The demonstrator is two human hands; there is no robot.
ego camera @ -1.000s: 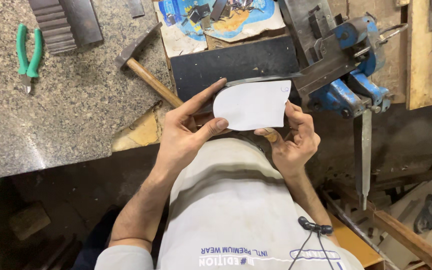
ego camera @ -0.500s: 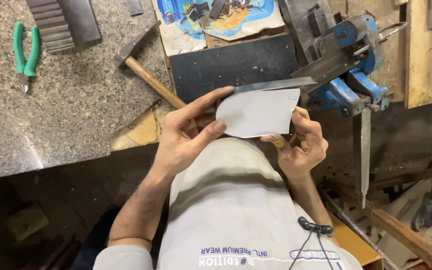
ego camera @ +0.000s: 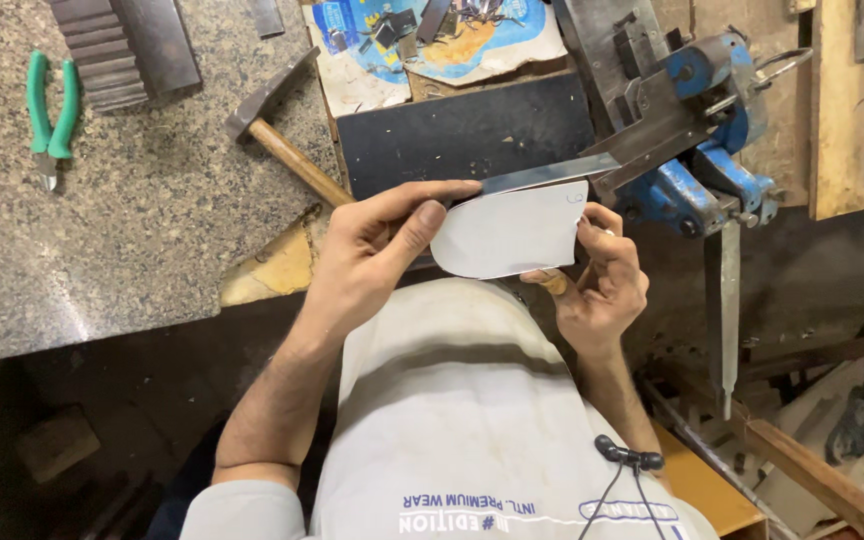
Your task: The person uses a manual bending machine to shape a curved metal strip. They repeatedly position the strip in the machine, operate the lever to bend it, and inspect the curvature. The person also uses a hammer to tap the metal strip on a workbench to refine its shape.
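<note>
Flanking the held metal sheet (ego camera: 510, 238): hammer (ego camera: 287, 150), blue vise (ego camera: 697, 150).

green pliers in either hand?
No: the green pliers lie alone on the granite bench, while both hands hold the white sheet.

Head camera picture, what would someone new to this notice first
Most striking is the pale, flat sheet piece at centre, pinched between the left hand and the right hand, its top edge against a long metal blade. That blade runs to a blue bench shear at the upper right. On the speckled worktop lie a wooden-handled hammer and green-handled pliers far left.
</note>
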